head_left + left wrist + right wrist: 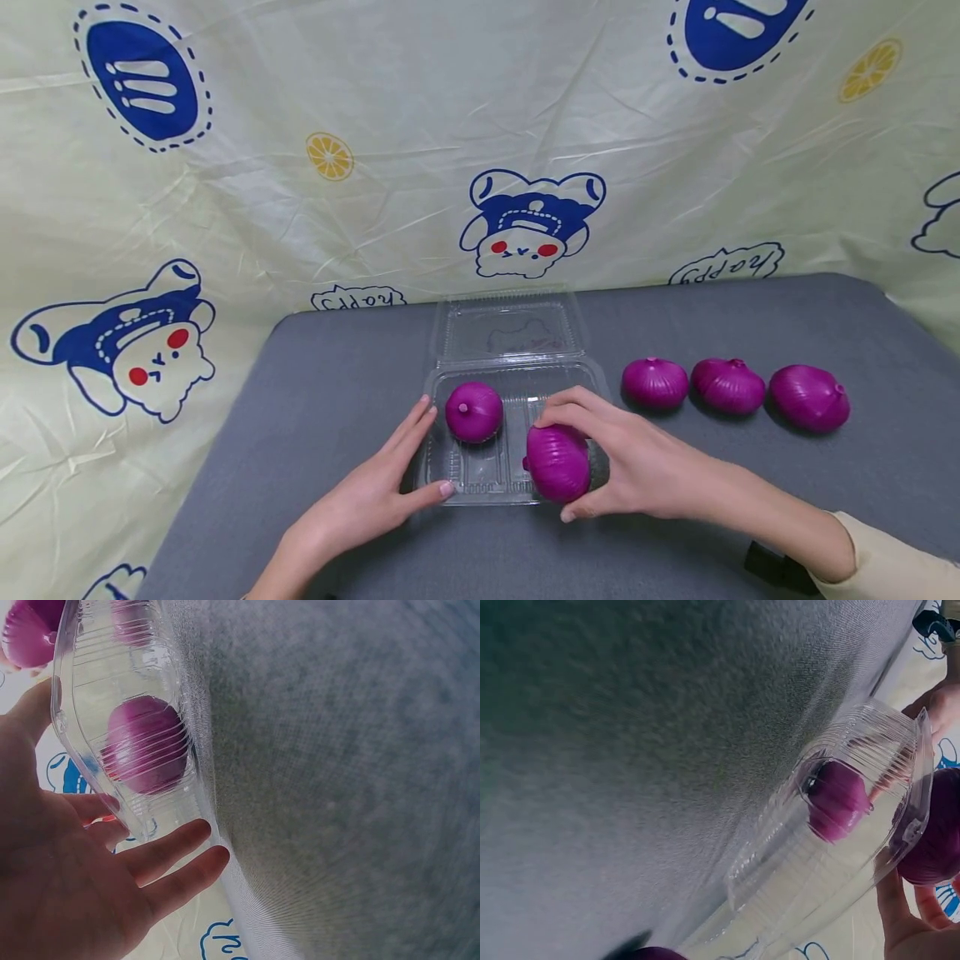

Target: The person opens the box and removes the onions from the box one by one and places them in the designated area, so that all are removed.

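My right hand (618, 454) grips a purple onion (558, 463) between thumb and fingers, over the right half of a clear plastic clamshell box (487, 497). In the right wrist view, the held onion (939, 829) appears beyond the box's rim. Inside the box, on its left side, sits another purple onion (474, 412). My left hand (371, 496) touches the box's left edge with spread, fairly straight fingers. Through the ribbed plastic, the left wrist view shows the boxed onion (148, 745) beside the left fingers.
Three more purple onions, a near one (655, 383), a middle one (727, 386) and a far-right one (810, 398), stand in a row right of the box. The box's lid (510, 325) lies back, opened. A grey cloth (337, 375) covers the table; a printed sheet (405, 100) hangs behind.
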Available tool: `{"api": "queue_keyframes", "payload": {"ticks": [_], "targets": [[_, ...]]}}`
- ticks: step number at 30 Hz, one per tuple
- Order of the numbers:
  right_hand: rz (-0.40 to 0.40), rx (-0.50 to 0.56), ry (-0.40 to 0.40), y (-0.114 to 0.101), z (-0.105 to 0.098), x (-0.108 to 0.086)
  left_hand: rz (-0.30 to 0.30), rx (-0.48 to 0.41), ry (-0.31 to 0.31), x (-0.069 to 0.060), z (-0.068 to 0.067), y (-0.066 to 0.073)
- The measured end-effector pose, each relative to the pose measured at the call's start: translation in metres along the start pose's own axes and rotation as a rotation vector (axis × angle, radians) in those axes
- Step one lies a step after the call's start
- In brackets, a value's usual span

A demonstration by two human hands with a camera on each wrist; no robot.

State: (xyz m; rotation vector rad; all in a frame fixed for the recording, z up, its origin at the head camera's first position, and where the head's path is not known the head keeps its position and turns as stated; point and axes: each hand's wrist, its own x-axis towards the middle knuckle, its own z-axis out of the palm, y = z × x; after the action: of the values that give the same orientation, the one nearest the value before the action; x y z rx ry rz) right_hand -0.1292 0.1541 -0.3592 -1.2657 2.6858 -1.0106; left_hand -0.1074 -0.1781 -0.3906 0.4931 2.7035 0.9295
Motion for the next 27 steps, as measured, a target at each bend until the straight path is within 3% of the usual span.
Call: {"api": "queue_keyframes", "payload": {"ticks": [10, 19, 27], "targets": [[-0.026, -0.145, 0.133, 0.003, -0.007, -0.017, 0.004, 0.002, 0.001, 0.0, -0.001, 0.001], [0.023, -0.136, 0.128, 0.002, -0.016, -0.035, -0.017, -0.006, -0.011, -0.001, -0.001, 0.002], [-0.01, -0.107, 0.191, 0.006, -0.02, -0.049, -0.033, -0.01, -0.025, 0.0, -0.001, 0.003]]}}
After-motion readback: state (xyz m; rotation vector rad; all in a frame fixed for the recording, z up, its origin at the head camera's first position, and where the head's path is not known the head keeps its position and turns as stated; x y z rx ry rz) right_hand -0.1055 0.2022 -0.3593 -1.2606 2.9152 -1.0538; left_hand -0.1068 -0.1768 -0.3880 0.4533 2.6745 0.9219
